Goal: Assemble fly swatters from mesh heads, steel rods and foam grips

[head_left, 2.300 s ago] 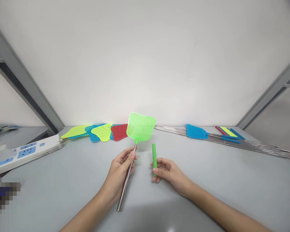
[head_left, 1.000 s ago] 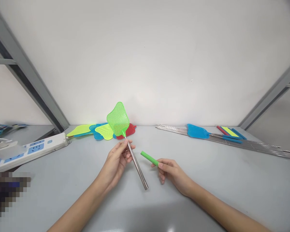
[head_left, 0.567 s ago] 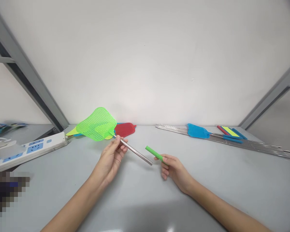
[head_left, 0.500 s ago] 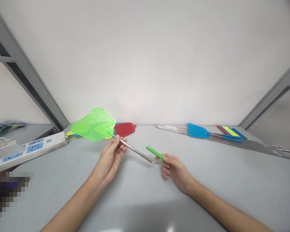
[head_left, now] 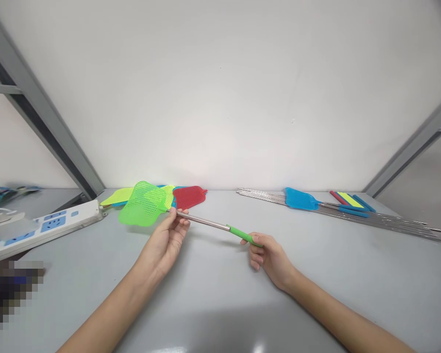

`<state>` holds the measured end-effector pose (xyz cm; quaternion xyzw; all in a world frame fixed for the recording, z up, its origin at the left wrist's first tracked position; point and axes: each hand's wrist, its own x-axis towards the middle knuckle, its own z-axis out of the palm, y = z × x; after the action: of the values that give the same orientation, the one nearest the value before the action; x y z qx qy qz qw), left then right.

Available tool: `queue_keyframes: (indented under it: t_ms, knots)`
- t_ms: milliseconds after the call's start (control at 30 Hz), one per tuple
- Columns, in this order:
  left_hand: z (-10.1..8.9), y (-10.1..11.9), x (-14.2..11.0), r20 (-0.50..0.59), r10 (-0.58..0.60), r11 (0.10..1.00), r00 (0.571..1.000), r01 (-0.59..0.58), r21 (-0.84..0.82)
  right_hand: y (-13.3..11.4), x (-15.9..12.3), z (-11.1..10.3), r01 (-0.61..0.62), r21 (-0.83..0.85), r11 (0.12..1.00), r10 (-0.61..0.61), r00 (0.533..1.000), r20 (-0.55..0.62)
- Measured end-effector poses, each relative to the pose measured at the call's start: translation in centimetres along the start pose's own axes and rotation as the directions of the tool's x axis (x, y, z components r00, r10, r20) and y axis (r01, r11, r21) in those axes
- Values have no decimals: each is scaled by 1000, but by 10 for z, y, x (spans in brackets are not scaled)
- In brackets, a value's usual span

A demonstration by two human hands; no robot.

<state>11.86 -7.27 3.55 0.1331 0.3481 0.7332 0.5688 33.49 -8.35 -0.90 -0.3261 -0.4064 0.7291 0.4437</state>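
Left hand (head_left: 162, 243) pinches the steel rod (head_left: 202, 221) of a green plastic fly swatter (head_left: 142, 203); right hand (head_left: 269, 257) pinches a green tube (head_left: 243, 236) capping the rod's end.

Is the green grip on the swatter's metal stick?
On: the steel handle runs into the green grip with no gap; the right hand holds the grip, the left hand the handle.
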Motion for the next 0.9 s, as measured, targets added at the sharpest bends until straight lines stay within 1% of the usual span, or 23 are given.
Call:
queue_keyframes:
  t_ms: [133,300,600,900]
  knots:
    - [1,-1,-1,-3,-11,1000,1000,11,3,1,0,0,-2,14,1000,3,1000,-8]
    - [2,1,-1,-50,-30,1000,998,29,-10,1,1,-1,7,6,1000,-7,1000,-13]
    - [-3,1,2,-113,-57,998,992,56,-8,0,1,-2,9,4,1000,-9,1000,-3]
    - [-3,0,2,-146,-103,995,984,100,-23,-1,0,-1,8,6,1000,-8,1000,-4]
